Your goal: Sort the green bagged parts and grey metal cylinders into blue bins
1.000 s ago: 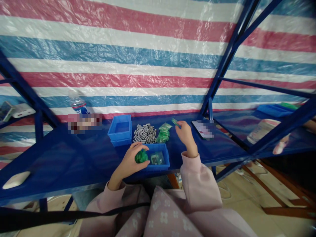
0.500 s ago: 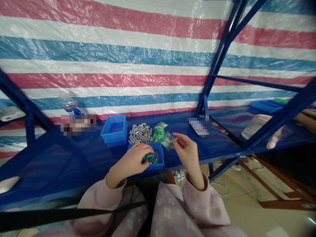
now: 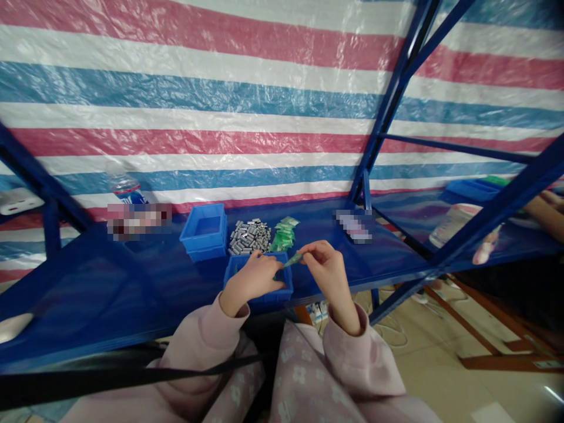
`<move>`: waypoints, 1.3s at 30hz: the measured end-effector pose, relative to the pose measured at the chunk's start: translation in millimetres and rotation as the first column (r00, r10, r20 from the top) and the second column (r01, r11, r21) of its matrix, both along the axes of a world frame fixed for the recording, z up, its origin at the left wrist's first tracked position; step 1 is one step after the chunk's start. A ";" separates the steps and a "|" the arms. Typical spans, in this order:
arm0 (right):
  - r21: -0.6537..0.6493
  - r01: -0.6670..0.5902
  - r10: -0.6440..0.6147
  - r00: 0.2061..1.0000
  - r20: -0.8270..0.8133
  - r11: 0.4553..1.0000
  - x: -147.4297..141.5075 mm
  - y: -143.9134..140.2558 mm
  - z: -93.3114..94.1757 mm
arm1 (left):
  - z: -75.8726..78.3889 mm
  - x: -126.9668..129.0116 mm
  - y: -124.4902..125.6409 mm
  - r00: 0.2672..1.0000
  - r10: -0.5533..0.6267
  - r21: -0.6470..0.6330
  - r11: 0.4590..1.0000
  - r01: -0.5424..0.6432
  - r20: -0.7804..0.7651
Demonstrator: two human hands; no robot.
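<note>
**Risk 1: dropped pkt.** Your right hand [image 3: 325, 267] (RH) pinches one end of a small flat translucent green plastic packet [image 3: 292, 259] (pkt) betw. thumb and forefinger, w/ the other fingers loosely curled. The pkt slants over the right rim of the open blue rectangular plastic bin [image 3: 284, 294] (ref. bin). Only one end is visibly held, so a weak pinch could let it slip, prob. into ref. bin or onto the glossy dark blue table [image 3: 132, 288] just right of it.

**Risk 2: creased pkt.** Your left hand [image 3: 258, 276] (LH) is half-curled, palm down, over ref. bin, fingertips at or near the pkt's lower end. Contact can't be confirmed, nor whether LH has hold of anything; the fingers hide it. Uneven pull betw. LH and RH could crease or tear the pkt.

**Risk 3: scattered parts.** A loose pile of short silver metal cylinders [image 3: 249, 237] is just beyond ref. bin's far edge; a layered heap of green plastic packets [image 3: 284, 234] is beside it, beyond ref. bin's right half. LH knuckles are near the pile; a sweep away from you could roll cylinders or mix the two.

**Change vs. 0.5 s ago.** The pkt moves from broadside, right of ref. bin, to near edge-on over its rim. LH shifts right across ref. bin; the dark green material then visible under LH is now mostly hidden. Pile and heap: no visible change.
</note>
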State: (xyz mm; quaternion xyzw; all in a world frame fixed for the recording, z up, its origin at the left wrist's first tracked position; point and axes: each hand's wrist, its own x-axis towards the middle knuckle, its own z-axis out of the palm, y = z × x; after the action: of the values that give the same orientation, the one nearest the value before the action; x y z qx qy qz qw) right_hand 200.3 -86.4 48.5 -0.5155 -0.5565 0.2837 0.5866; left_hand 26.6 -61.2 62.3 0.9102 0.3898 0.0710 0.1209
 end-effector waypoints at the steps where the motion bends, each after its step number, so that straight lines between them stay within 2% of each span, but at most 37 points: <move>1: 0.013 0.004 -0.004 1.000 -0.001 1.000 -0.5 0.4 0.0 | -1.1 0.9 1.1 1.000 0.010 -0.006 1.000 -0.010 -0.018; 9: 0.118 0.041 -0.039 0.999 -0.023 0.992 -5.1 1.4 0.0 | -3.9 4.2 9.3 0.989 0.017 -0.027 0.999 -0.022 -0.148; 18: 0.163 -0.025 0.030 0.999 -0.025 0.986 -4.8 3.1 -2.5 | 3.5 -15.7 8.7 0.996 -0.063 -0.051 0.997 0.066 0.057; 21: 0.165 -0.074 0.074 0.997 0.005 0.984 -11.3 3.0 -4.5 | 8.2 -23.5 8.0 0.993 -0.045 -0.067 0.996 0.052 0.112; 24: 0.164 -0.125 0.110 0.989 0.097 0.978 -17.0 2.8 -6.8 | 10.9 -27.3 6.9 0.990 -0.002 -0.087 0.996 0.015 0.141; 26: 0.156 -0.160 0.124 0.968 0.219 0.975 -19.4 3.1 -7.9 | 10.5 -28.2 6.0 0.990 0.012 -0.098 0.995 0.002 0.144; 31: 0.129 -0.149 0.056 0.839 0.542 0.980 -24.9 6.8 -11.4 | 5.2 -31.5 4.2 0.986 0.072 -0.066 0.996 -0.063 0.151; 34: 0.090 -0.170 0.080 0.788 0.611 0.981 -30.5 9.2 -15.8 | 1.7 -34.9 3.2 0.981 0.114 -0.056 0.993 -0.106 0.154; 39: -0.025 -0.318 0.266 0.743 0.614 0.948 -42.1 10.2 -24.7 | -5.5 -41.3 -0.3 0.972 0.144 -0.032 0.990 -0.140 0.185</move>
State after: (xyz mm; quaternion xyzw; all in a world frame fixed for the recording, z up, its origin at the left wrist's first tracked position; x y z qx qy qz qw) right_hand 158.2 -76.2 23.8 -0.4611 -0.8005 0.1675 0.3443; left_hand -14.7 -61.5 56.8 0.8680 0.4416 0.1610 0.1603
